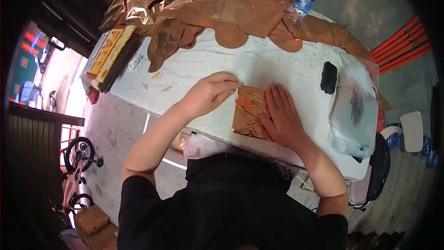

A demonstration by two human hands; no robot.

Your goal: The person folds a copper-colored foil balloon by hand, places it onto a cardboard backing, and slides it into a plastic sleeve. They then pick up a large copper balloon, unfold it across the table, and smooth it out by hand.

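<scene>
A flat, square packet in shiny copper-coloured foil [247,111] lies on the white-covered table [185,78] in front of me. My right hand [283,115] rests flat on the packet's right side, fingers stretched forward and the thumb pointing left over it. At the packet's upper left corner is my left hand [213,92], its thumb and fingertips brought together. Whatever those fingertips may hold is too small to make out. Part of the packet's right side is hidden under my right hand.
Copper foil sheets [222,9] spread along the far edge, beside a water bottle [305,1]. A black object [329,78] and clear plastic bags [354,115] lie at the right. Stacked boxes [108,55] stand at the left end.
</scene>
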